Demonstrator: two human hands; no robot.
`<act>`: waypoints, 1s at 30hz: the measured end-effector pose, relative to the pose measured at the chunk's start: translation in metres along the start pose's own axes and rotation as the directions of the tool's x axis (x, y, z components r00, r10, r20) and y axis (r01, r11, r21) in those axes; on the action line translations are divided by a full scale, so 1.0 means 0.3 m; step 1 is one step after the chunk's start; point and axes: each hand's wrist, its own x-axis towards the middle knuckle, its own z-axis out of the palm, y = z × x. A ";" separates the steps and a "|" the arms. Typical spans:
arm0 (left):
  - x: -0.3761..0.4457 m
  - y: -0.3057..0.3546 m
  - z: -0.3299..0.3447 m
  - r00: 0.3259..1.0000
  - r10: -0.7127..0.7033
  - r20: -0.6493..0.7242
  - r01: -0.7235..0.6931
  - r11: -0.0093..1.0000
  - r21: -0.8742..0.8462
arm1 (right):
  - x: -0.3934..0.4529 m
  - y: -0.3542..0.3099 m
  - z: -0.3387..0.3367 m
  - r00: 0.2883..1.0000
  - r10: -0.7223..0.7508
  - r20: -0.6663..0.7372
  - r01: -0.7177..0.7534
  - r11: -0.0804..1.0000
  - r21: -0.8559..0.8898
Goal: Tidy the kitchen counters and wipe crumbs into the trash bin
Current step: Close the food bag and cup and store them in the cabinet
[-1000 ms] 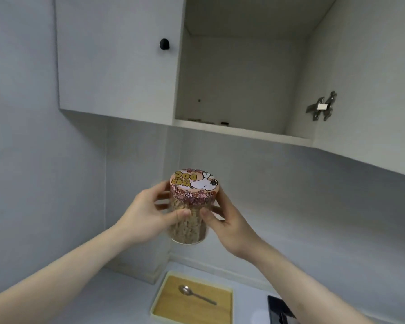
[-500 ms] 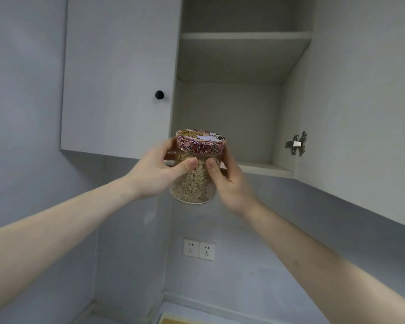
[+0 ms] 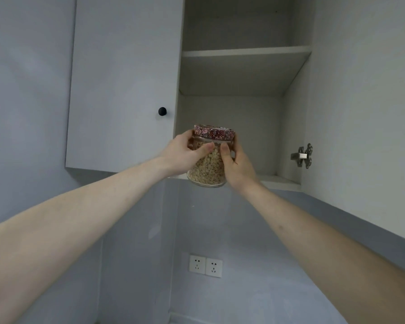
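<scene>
A clear glass jar (image 3: 207,164) was held up between both hands in front of the open wall cabinet (image 3: 232,127), its base level with the front edge of the bottom shelf (image 3: 276,180); whether it touched that edge could not be told. The left hand (image 3: 185,154) gripped the jar from the left, fingers curled round the back below the lid and the thumb laid across the front of the glass. The right hand (image 3: 235,164) gripped it from the right, thumb pointing up against the front of the jar and the other fingers wrapped behind it out of sight. The two thumbs lay close together on the front, just apart.

The jar stood upright and was filled most of the way with pale flaked grain, something like oats. A pink floral lid (image 3: 214,132) sat closed on top of it.

Inside the cabinet, an upper shelf (image 3: 243,53) crossed the compartment above the jar. The closed left door (image 3: 124,78) carried a small black knob (image 3: 162,111) just left of the jar. The open right door (image 3: 365,113) bore a metal hinge (image 3: 303,156) on its inner face. Low on the wall below, a double white socket (image 3: 205,265) sat between the two forearms.
</scene>
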 end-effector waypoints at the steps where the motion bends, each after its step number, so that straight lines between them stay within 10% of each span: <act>1: 0.015 -0.006 0.004 1.000 -0.002 0.010 0.002 1.000 0.014 | 0.009 0.011 0.002 1.000 0.004 -0.001 -0.004 1.000 -0.013; 21: 0.221 -0.152 0.127 0.984 -0.176 -0.011 0.173 0.978 -0.117 | 0.172 0.138 0.030 0.998 0.036 0.050 -0.027 0.985 -0.173; 30: 0.270 -0.261 0.236 0.976 -0.216 0.027 0.198 0.933 0.299 | 0.213 0.253 -0.003 0.957 0.212 0.197 -0.102 0.884 -0.457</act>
